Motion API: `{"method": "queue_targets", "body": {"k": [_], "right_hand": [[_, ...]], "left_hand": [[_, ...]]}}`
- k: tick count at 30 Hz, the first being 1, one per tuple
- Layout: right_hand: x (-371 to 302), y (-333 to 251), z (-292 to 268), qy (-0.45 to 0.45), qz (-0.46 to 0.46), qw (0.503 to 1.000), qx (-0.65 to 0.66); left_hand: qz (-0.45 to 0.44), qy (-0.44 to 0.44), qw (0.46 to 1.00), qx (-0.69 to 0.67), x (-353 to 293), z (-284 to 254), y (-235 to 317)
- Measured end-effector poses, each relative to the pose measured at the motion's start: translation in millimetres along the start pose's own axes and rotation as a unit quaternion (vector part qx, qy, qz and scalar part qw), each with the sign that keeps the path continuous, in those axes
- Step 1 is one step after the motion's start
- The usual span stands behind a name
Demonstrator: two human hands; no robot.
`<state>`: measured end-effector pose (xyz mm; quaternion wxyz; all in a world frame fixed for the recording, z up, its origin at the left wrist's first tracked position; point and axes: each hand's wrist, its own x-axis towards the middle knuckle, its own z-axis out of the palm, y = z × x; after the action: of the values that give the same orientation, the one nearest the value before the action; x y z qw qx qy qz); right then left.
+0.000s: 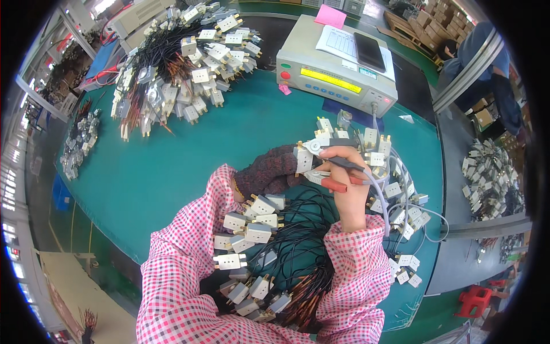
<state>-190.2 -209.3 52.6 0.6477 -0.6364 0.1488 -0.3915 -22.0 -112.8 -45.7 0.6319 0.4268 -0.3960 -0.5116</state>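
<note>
My left hand [268, 169], in a dark knitted glove, grips a white plug [304, 160] with metal prongs. My bare right hand [350, 192] is closed round two alligator clips, one with dark handles [344, 163] and one with red handles [334, 184]. Their metal jaws are at the plug's right side; whether both bite on its prongs I cannot tell. Grey leads run from the clips along my right wrist. Below my hands lies a bundle of white plugs [258, 233] on black cords [303, 212], with copper-coloured ends between my forearms.
A beige electrical tester [292, 54] with a yellow display stands at the back, bearing a phone [369, 51] and papers. A large heap of corded plugs [200, 74] fills the back left. More plugs [392, 190] lie beyond my right hand. A metal post [470, 71] rises at the right.
</note>
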Motion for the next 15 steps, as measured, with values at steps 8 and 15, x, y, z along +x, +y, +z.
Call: {"method": "queue_targets", "body": {"k": [8, 15], "right_hand": [[-2, -3, -6, -0.001, -0.006, 1.000, -0.017], [-3, -5, -3, -0.008, 0.000, 0.999, -0.041]], "left_hand": [[-0.026, 0.009, 1.000, 0.003, -4, 18, 32], [0.170, -0.017, 0.969, 0.181, 1, 18, 27]]}}
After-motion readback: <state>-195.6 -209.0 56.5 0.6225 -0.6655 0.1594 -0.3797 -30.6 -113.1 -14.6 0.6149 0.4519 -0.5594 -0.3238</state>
